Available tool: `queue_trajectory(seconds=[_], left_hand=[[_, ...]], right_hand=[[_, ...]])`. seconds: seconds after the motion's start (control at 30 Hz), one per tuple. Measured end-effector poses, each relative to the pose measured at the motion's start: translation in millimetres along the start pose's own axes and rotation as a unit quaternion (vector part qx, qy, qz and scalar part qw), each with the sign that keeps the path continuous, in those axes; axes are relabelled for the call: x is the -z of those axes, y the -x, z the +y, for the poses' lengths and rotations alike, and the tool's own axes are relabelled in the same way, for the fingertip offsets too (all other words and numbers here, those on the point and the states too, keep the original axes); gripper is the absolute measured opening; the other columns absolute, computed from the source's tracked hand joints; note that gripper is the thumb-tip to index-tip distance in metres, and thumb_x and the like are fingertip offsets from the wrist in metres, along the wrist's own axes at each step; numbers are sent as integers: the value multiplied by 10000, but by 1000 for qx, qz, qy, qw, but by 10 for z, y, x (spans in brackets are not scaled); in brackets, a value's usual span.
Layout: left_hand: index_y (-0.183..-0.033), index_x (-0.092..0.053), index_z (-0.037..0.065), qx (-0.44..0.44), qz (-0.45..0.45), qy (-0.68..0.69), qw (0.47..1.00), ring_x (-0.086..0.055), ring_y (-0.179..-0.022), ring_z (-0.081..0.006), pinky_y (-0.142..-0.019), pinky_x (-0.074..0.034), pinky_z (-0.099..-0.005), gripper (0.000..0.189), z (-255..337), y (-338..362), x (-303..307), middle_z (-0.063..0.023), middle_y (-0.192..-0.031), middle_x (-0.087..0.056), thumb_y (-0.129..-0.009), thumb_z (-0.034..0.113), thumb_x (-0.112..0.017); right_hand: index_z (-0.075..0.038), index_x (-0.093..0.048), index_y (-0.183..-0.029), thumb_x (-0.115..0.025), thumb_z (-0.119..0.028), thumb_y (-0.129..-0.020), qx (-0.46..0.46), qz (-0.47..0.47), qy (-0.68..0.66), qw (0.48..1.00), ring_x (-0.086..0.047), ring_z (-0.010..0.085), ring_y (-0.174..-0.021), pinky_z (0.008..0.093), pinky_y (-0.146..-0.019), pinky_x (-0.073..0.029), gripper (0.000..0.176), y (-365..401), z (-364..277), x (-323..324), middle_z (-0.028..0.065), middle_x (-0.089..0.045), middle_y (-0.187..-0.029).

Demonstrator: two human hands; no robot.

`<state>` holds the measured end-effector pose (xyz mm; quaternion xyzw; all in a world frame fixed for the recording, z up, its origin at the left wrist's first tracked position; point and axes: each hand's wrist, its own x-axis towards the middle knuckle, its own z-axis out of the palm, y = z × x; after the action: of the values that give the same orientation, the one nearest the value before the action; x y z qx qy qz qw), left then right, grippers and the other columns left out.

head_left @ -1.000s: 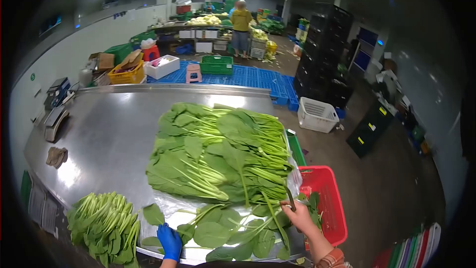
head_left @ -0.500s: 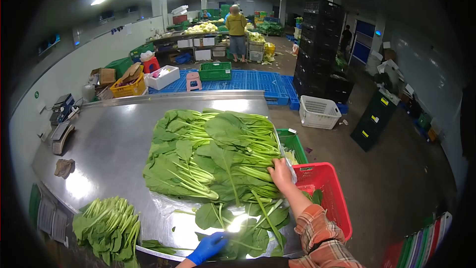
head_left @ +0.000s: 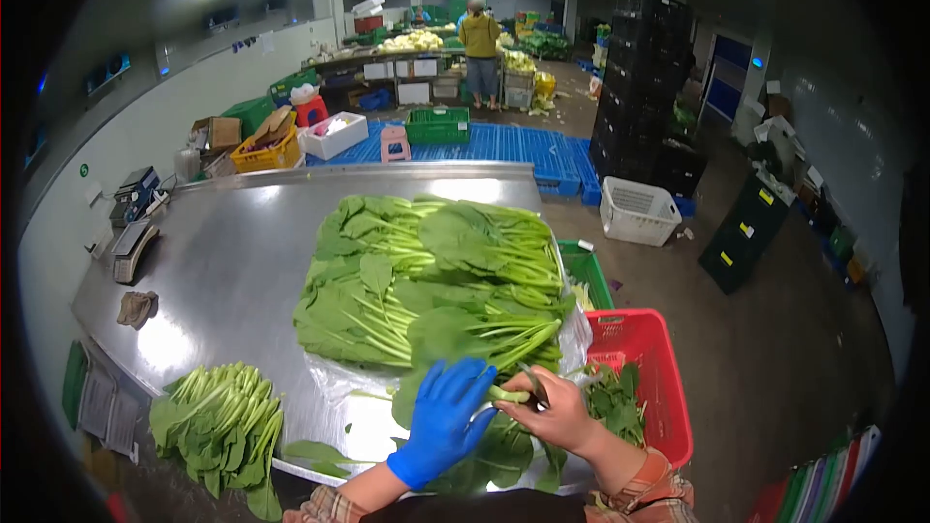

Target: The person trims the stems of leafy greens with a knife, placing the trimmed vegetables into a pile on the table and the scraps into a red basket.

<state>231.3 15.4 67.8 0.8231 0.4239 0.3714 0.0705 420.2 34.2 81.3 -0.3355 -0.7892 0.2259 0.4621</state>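
Observation:
My left hand, in a blue glove, is closed on a leafy green vegetable stalk, its pale cut end pointing right. My bare right hand meets that end, thumb and fingers pinched around a thin dark blade-like tool, partly hidden. Just beyond both hands lies a large pile of leafy greens on clear plastic, stems mostly toward the right. Loose leaves lie under my hands on the steel table.
A bunch of greens sits at the table's left front corner. Right of the table stand a red crate with leaves and a green crate. A scale and a brown cloth are at left. A person stands far back.
My right hand has left the pile's right edge and come back toward me. My left hand has risen to meet it, and a stalk is now between them. The view has shifted slightly.

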Motion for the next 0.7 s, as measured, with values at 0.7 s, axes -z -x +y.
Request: queue_trajectory(seconds=[0.7], left_hand=[[-1244, -488, 33, 290, 117, 521, 795, -600, -756, -106, -664, -508, -243, 368, -769, -144, 526, -36, -908, -610, -891, 103, -565]], right_hand=[[3, -621, -951, -573, -75, -799, -251, 106, 130, 953, -598, 393, -840, 440, -735, -485, 177, 344, 1293, -267, 225, -619, -935]])
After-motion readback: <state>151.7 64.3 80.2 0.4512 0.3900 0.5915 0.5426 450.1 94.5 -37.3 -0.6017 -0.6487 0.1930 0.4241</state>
